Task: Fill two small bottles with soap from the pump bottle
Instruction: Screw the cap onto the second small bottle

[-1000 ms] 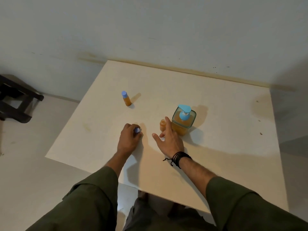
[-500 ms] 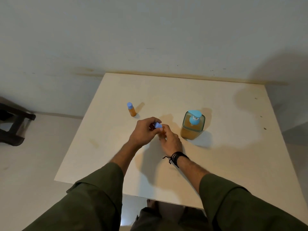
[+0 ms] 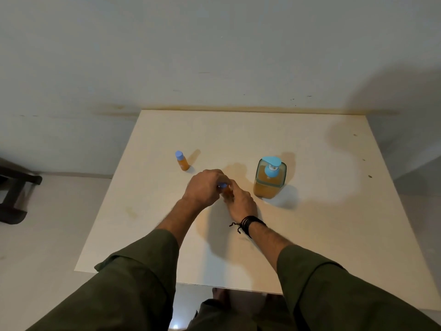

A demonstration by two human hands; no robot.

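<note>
Currently: Cap and Bottle Held Together at Table Centre

My two forearms, in dark green sleeves (image 3: 133,278), reach forward over the near edge of the pale table (image 3: 310,235). A black cord bracelet (image 3: 248,224) sits on my right wrist.

My right hand (image 3: 241,203) rests low on the table, fingers curled round a small bottle (image 3: 226,193) of orange soap; only a sliver of the bottle shows between my hands. My left hand (image 3: 205,187) is directly above it, fingers curled and pinching the blue cap (image 3: 223,185) at the bottle's top. Whether the cap is seated on the neck cannot be determined.

Just beyond and to the right stands the pump bottle (image 3: 269,179), upright, with orange soap and a light blue pump head. Further back on the left, well apart from my hands, the second small bottle (image 3: 182,161) stands capped and filled with orange soap.
</note>
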